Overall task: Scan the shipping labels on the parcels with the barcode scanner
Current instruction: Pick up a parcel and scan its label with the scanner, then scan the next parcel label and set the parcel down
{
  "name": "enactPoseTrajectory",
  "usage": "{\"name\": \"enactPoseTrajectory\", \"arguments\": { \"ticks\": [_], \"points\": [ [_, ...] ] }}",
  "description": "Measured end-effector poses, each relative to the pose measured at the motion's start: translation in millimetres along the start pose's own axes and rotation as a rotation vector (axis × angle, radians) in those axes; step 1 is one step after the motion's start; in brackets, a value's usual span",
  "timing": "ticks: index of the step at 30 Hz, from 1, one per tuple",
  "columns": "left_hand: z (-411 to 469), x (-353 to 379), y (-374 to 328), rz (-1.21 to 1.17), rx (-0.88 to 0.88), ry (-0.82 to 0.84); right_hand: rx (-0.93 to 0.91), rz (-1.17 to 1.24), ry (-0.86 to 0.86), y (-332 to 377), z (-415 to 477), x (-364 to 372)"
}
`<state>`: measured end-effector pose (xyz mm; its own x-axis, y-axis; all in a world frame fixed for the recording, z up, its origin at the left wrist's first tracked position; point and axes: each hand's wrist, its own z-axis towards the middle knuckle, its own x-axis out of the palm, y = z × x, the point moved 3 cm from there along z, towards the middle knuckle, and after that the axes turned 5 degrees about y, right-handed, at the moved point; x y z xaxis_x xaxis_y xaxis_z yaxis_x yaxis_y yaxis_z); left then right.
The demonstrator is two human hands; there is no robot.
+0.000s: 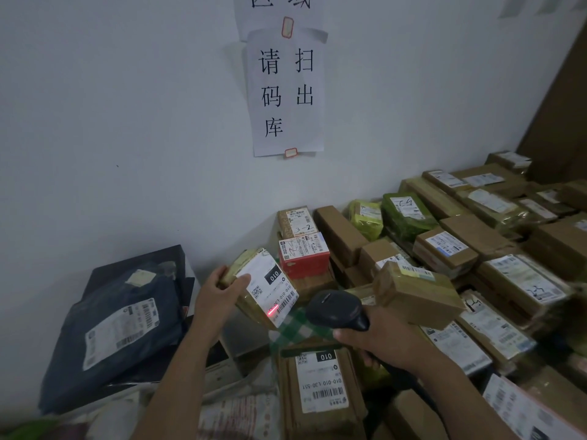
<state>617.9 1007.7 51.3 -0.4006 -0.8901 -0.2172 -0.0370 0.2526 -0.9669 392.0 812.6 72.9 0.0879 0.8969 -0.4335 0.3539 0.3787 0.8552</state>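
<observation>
White wall, brown cardboard parcels [444,249] stacked deep: left hand [219,293] grips a tape-wrapped labelled box [263,287], right hand [378,342] clasps the black handheld scanner [336,309], red beam on barcode; most seemingly remain.

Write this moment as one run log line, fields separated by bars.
left hand: holds parcel tilted | right hand: holds barcode scanner | red beam on shipping label barcode

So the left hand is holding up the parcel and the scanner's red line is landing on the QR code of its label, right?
Not quite. The left hand does hold up the parcel, and the scanner in the right hand is aimed at it, but the head view shows the red line on the barcode at the label's lower edge, not on the QR code.
</observation>
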Motion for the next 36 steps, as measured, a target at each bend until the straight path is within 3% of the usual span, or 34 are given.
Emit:
{"name": "enactPoseTrajectory", "arguments": {
  "ticks": [14,22,29,36],
  "points": [
    [3.8,12.9,6.5,-0.013,-0.018,-0.005,0.005,-0.001,0.021,-10.4,-4.3,-8.6],
    [8.8,34.8,30.3,0.017,-0.131,-0.01,0.074,0.173,-0.272,-31.4,-0.1,-19.4],
    [5.0,65.1,71.5,-0.301,-0.387,0.037,0.144,0.231,-0.36,-43.3,15.6,-14.3],
    [29.5,78.7,81.7,0.017,-0.27,0.244,0.239,0.273,-0.371,-55.0,29.7,-8.4]
  ]
}}
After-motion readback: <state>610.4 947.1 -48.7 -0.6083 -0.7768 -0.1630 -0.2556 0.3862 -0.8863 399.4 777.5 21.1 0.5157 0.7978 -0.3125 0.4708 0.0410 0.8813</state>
